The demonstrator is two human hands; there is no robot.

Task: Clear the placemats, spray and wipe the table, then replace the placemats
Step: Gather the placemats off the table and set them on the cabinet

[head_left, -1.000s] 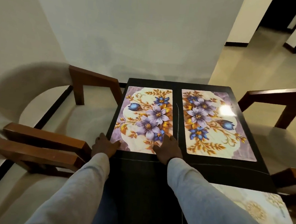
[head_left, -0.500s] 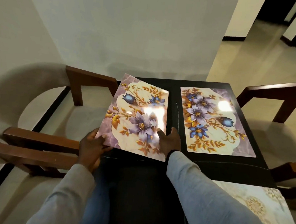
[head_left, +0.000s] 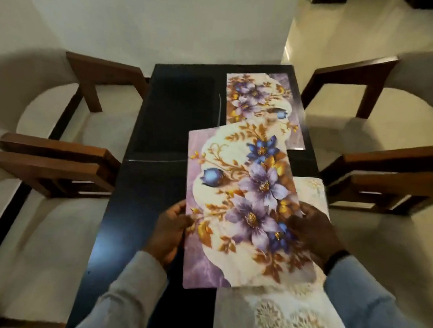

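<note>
A floral placemat point(head_left: 243, 211) with purple and blue flowers is lifted off the black table point(head_left: 172, 115) and held over its near half. My left hand point(head_left: 167, 233) grips the mat's left edge. My right hand point(head_left: 312, 235) grips its right edge, thumb on top. A second floral placemat point(head_left: 260, 100) lies flat on the table's far right part, its near end partly covered by the held mat. A cream patterned placemat point(head_left: 272, 316) lies on the near right of the table, under the held mat.
Wooden chairs with pale cushions flank the table: two on the left point(head_left: 58, 169) and two on the right point(head_left: 392, 174). A white wall rises behind the table's far edge. Tiled floor opens at the far right point(head_left: 370, 28).
The left placemat has left the table's far left spot and come toward me and to the right in both hands. That spot is now bare black surface. My head has moved forward.
</note>
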